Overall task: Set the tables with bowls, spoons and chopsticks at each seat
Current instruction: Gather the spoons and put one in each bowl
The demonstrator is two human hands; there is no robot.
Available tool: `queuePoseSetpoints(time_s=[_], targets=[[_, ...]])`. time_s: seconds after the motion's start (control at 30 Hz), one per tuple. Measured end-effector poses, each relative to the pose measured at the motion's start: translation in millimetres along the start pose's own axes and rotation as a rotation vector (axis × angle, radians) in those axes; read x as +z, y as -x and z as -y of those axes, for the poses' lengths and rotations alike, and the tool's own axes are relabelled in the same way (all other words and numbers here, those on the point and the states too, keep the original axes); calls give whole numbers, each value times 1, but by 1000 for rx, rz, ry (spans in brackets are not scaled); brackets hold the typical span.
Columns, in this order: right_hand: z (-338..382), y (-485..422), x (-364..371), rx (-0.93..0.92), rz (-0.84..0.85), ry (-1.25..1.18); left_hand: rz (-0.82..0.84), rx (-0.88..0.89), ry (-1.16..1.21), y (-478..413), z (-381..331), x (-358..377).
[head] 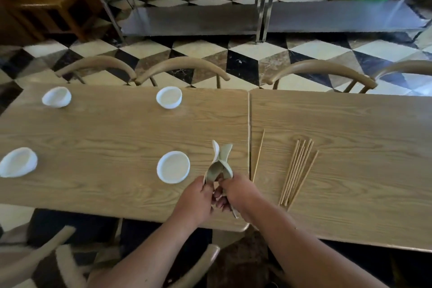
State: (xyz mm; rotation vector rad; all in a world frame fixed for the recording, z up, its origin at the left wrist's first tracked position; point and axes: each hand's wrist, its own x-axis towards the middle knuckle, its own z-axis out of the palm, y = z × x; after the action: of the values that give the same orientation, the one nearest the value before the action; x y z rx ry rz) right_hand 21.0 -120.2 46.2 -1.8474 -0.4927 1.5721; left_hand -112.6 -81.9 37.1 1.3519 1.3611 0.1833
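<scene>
— Where are the spoons?
— Bunched in both hands above the left tabletop [105, 138]. The left hand [195, 199] and right hand [238, 194] are both curled shut around the spoons [221, 161], whose pale ends fan upward.

— And the bowls?
— Four white ones on that tabletop: two along the far edge [56, 97] [168, 97], two nearer [18, 165] [173, 166], the last just left of the hands.

— Chopsticks?
— A loose bundle of chopsticks [298, 170] lies on the right tabletop [350, 128], with a single chopstick [259, 155] near the seam.
</scene>
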Motion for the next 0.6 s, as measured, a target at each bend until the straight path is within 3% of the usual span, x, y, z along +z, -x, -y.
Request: queuePoseSetpoints(time_s=[0.23, 0.4, 0.6], targets=[[26, -39, 90, 72, -119, 102, 78, -51, 46, -37, 41, -115], [32, -70, 102, -28, -236, 692, 66, -54, -45, -61, 57, -169], [39, -75, 107, -105, -274, 1327, 60, -130, 6, -71, 69, -175]])
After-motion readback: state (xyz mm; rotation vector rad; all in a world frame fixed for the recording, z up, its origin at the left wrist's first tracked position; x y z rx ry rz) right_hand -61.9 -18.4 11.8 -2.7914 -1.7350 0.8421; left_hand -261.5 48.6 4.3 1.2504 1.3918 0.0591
